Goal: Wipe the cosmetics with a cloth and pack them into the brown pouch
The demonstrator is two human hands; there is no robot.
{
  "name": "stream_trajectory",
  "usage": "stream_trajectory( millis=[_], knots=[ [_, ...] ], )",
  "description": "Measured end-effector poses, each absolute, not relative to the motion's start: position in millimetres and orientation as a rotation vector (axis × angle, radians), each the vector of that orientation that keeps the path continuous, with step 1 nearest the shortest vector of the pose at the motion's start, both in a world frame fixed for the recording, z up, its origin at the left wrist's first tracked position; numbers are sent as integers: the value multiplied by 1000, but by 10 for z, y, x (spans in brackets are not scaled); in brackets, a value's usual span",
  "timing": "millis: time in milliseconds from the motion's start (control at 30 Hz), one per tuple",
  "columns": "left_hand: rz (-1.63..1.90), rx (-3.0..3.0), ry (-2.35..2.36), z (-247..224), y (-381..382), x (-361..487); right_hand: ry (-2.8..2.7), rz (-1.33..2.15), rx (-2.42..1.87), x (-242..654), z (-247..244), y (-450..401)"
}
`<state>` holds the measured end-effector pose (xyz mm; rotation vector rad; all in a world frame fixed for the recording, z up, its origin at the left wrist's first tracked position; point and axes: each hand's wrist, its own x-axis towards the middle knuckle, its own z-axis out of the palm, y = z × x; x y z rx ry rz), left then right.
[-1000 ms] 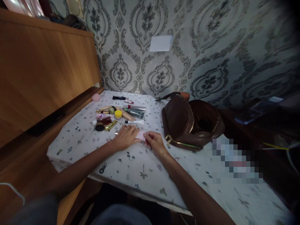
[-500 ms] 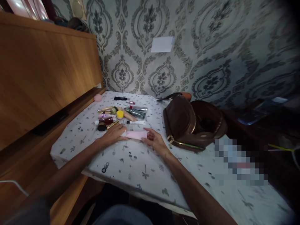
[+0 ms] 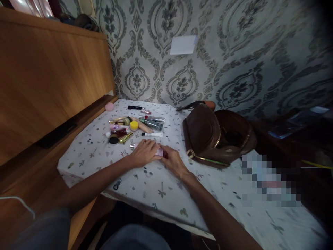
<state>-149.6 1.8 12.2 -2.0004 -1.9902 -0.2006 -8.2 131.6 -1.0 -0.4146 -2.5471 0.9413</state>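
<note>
A pink tube [image 3: 159, 151] with a silvery cap lies across the patterned white cloth, partly hidden beneath my fingers. My left hand [image 3: 144, 153] is closed over its middle. At its right end my right hand [image 3: 171, 159] grips it with curled fingers. Behind my hands are a white tube [image 3: 153, 134], a yellow-lidded jar [image 3: 134, 125], a beige tube [image 3: 144, 127] and a clear bottle [image 3: 153, 125]. Left of these lie a gold tube [image 3: 126, 137], a black-lidded jar [image 3: 113, 139] and a dark red bottle [image 3: 119, 132].
An open brown bag [image 3: 203, 133] stands right of my hands. A pink sponge [image 3: 109, 106] sits at the table's back left, beside a wooden panel [image 3: 57, 66]. The patterned wall [image 3: 156, 69] rises behind. A blurred-out item lies at the right.
My left hand has moved right along the pink tube and now covers its middle, exposing the silvery cap. My right hand's fingers have curled more around the right end.
</note>
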Motion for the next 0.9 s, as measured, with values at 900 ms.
stream_trajectory(
  millis=[900],
  knots=[
    [-452,-1772,-2287,78,-188,-2085,-2341,1147,-517,-93,35,1285]
  ],
)
